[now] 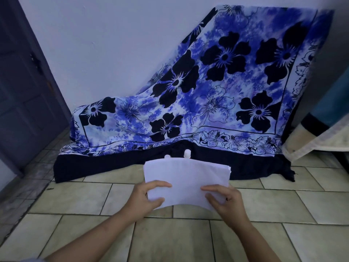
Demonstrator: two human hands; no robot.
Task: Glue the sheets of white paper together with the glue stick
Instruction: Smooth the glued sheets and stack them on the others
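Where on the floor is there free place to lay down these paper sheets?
Bare floor lies left of the left hand, toward the door, and right of the right hand, toward the lace-edged cloth; also between the forearms. Crowded: behind the paper stack, where two small white tops show at the dark hem of the flowered cloth.

— What's at the back there?
— A plain pale wall (113, 44). A big blue-and-white cloth (217, 91) with black flowers is draped over something tall and slopes down to the left.
— And underfoot?
— Pale rectangular floor tiles (170, 239) with dark joints. The cloth's dark hem (113, 169) lies on them.
— The sides?
— On the left, a dark panelled door (22, 91). On the right, a cream lace-edged fabric (309, 140) hangs. The light is dim and bluish.
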